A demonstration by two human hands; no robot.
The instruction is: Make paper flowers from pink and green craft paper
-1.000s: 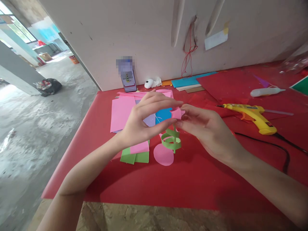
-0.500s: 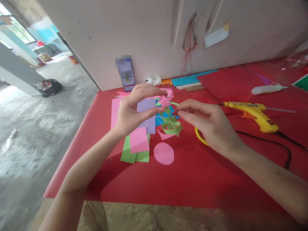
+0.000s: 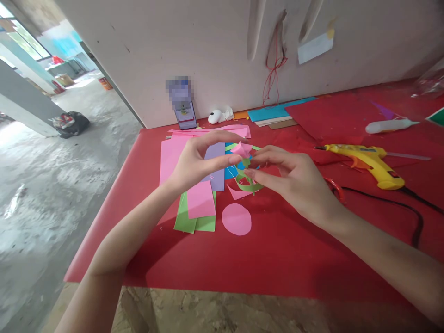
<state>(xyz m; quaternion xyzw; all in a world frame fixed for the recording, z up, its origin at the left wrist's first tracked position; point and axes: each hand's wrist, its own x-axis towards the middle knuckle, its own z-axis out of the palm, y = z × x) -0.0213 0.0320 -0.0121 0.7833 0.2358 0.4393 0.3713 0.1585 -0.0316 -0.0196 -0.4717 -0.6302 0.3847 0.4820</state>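
I see the red-covered worktop (image 3: 277,259) strewn with flat coloured paper sheets (image 3: 194,185). Above them my left hand (image 3: 197,162) pinches a small folded pink paper piece (image 3: 240,149) — my right hand (image 3: 294,180) pinches the curled green paper strip (image 3: 248,184) hanging just beneath it.

This is a rough craft workshop. A red-covered worktable (image 3: 277,259) fills the centre and right of the frame, strewn with pink, green and purple cut paper sheets (image 3: 194,185). A yellow hot glue gun (image 3: 367,162) with a black cord lies at right. A bare plywood wall panel (image 3: 208,51) runs across the top, and a raw concrete floor (image 3: 52,162) spreads at left.
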